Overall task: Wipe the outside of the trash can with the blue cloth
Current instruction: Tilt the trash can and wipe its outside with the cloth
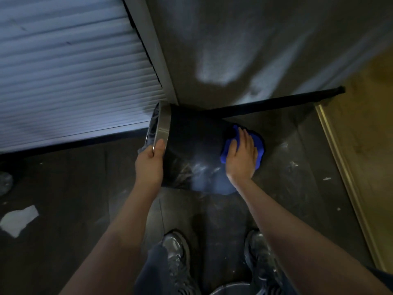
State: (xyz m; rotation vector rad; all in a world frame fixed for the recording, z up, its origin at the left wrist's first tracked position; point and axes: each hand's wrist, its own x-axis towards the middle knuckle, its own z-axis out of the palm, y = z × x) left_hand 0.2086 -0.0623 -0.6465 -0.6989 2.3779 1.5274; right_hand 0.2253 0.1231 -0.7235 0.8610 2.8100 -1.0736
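Silver-grey sneakers (176, 250) at the bottom of my view, planted on a dark floor (287, 150) that's streaked with white smudges, with a torn scrap of white paper (19, 219) lying off to the left. Just past my feet is the trash can (191, 141), black with a shiny metal rim (162, 126), tipped over so the mouth points left toward the window blinds (63, 71) and the base points right. There's a liner bag inside, far as I can tell.

My left hand (150, 161) is clamped on the rim, thumb over the metal band, holding the can at that tilt. My right hand (241, 154) is spread flat and pressing the blue cloth (229, 147) against the can's side down near the base.

Handling-wise: I'd guess it's light and hollow, so it'll want to roll or skid under wiping pressure. The glossy wall looks slippery, so the rim is the sensible place to grab. The cloth is soft and bunches up, so a flat palm works better than pinching. Behind it all sit the wall (255, 50) and black baseboard (276, 102).
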